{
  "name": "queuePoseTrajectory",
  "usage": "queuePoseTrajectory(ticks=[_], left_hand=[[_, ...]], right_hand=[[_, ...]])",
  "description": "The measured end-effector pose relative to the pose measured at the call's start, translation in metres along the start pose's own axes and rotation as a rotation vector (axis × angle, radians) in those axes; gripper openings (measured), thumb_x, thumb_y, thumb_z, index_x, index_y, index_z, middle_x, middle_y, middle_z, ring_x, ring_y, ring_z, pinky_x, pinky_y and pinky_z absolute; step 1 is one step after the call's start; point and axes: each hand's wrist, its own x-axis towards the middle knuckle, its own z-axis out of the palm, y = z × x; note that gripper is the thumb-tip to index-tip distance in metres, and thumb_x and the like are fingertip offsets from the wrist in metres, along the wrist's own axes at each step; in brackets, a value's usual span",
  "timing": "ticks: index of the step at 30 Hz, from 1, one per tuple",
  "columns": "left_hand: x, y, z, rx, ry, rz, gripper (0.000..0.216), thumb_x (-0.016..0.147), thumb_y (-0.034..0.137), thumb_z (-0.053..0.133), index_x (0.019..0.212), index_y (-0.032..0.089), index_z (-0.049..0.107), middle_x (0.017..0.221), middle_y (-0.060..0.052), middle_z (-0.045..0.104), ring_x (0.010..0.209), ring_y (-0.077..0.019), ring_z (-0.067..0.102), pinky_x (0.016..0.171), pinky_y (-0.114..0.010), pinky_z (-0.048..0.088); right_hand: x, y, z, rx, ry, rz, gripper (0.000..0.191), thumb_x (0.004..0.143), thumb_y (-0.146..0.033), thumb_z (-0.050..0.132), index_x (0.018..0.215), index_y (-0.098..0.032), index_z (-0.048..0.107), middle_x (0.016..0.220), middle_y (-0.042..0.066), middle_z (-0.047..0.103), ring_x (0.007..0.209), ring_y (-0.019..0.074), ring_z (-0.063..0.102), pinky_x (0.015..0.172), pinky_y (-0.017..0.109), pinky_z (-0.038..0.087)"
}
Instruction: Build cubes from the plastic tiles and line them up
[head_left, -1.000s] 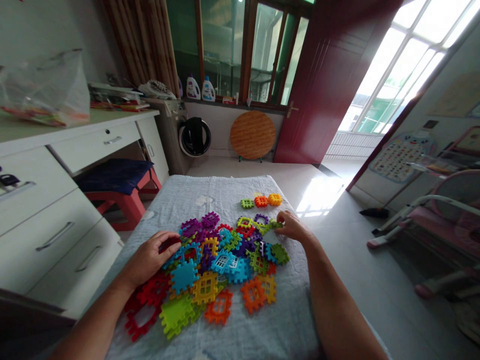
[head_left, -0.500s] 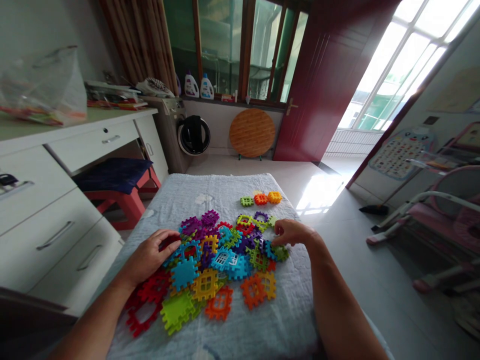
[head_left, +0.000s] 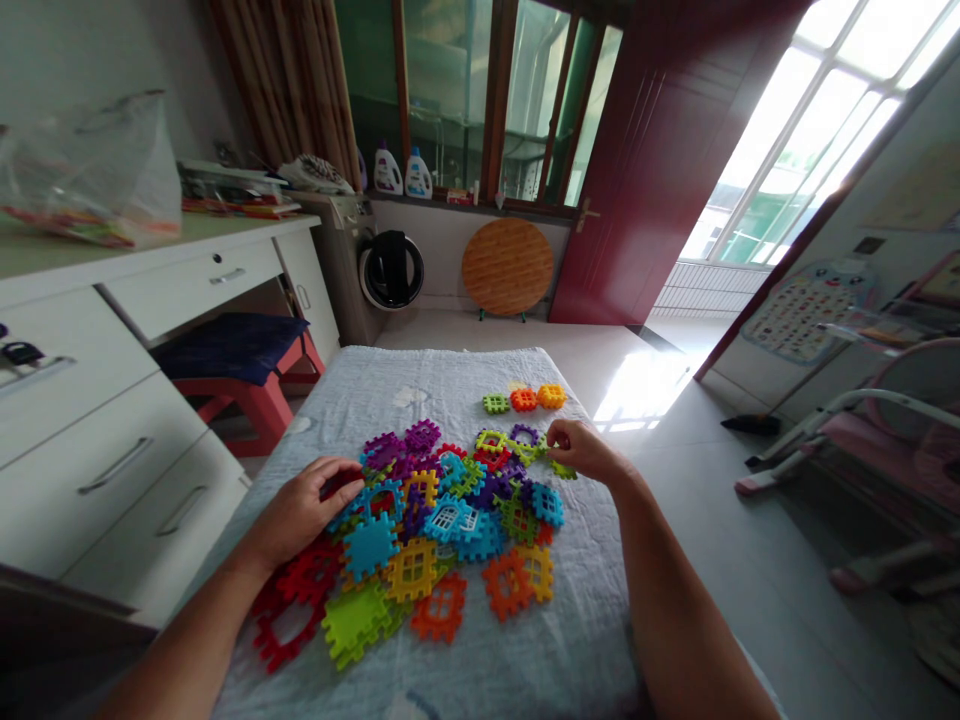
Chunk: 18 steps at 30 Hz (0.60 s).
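Observation:
A pile of notched plastic building blocks lies on a cloth-covered table. My left hand rests curved at the pile's left side, thumb and fingers apart, close to a blue frame block. Over the pile's right edge, my right hand has its fingers pinched on a green block, which is partly hidden under them. Just below lies a blue window block. Closer to me are a flat lime-green block, a yellow window block and an orange window block.
Beyond the pile, a green block, an orange block and a yellow block stand in a row. To the left are a red stool and a white desk. A pink-seated chair stands right.
My right hand has moved slightly up and away from me, with the green block shifting along. The blue window block beneath it now shows fully. My left hand has hardly moved.

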Motion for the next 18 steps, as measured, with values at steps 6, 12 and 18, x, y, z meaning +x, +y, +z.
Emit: queuePoseTrajectory(ticks=[6, 12, 18], left_hand=[[0.001, 0.000, 0.001, -0.006, -0.016, -0.001, 0.043, 0.082, 0.057, 0.053, 0.100, 0.020, 0.066, 0.106, -0.007, 0.067, 0.100, -0.0235, 0.063, 0.093, -0.035, 0.049], [0.000, 0.000, 0.000, -0.004, -0.017, -0.001, 0.043, 0.083, 0.057, 0.052, 0.100, 0.021, 0.065, 0.107, -0.007, 0.067, 0.101, -0.0231, 0.062, 0.093, -0.034, 0.048], [0.000, -0.002, 0.001, 0.007, -0.017, -0.002, 0.042, 0.083, 0.056, 0.052, 0.101, 0.021, 0.065, 0.108, -0.006, 0.067, 0.102, -0.0230, 0.062, 0.093, -0.033, 0.048]], right_hand=[[0.008, -0.016, 0.013, -0.106, 0.056, -0.046, 0.018, 0.072, -0.034, 0.068, 0.075, -0.017, 0.061, 0.068, -0.001, 0.056, 0.062, 0.0105, 0.046, 0.058, 0.024, 0.032], [-0.001, -0.012, -0.002, -0.177, -0.008, 0.083, 0.027, 0.075, -0.044, 0.064, 0.070, -0.018, 0.059, 0.066, -0.001, 0.058, 0.059, 0.0110, 0.046, 0.056, 0.024, 0.030], [-0.004, -0.020, 0.009, -0.347, -0.171, 0.050, 0.028, 0.061, -0.039, 0.073, 0.075, -0.019, 0.061, 0.070, -0.001, 0.058, 0.064, 0.0127, 0.045, 0.055, 0.024, 0.026]])
